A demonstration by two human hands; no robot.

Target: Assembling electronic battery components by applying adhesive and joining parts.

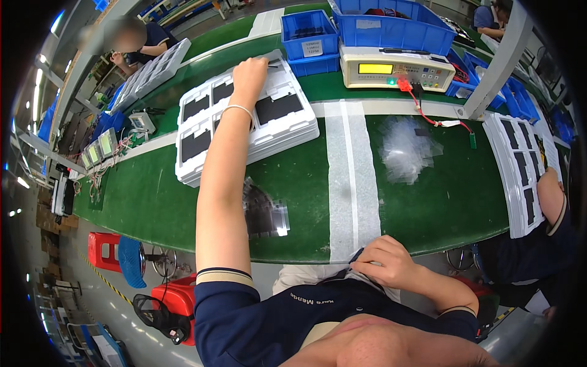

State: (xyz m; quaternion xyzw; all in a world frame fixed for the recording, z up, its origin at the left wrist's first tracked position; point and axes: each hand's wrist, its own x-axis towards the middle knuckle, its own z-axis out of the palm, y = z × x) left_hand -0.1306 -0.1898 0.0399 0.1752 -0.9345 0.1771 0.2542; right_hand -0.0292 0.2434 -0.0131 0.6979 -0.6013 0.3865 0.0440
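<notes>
My left arm stretches across a stack of white plastic trays (293, 134). My left hand (249, 74) is over the far side of the top tray, its fingers curled down and closed. What they pinch, if anything, is hidden; a small dark strip (273, 65) shows just beside the fingertips. Flat black rectangular pieces (280, 109) lie in the tray's compartments. My right hand (384, 262) rests at the near table edge by my lap, fingers bent and pressed together. Whether it holds something cannot be made out.
Dark film strips (264, 211) and a pile of clear film pieces (408, 150) lie on the green table (299, 189). A tester (396, 68) with a yellow display and red lead stands behind, near blue bins (310, 33). At right, another person's hand (550, 186) touches a tray stack (518, 177).
</notes>
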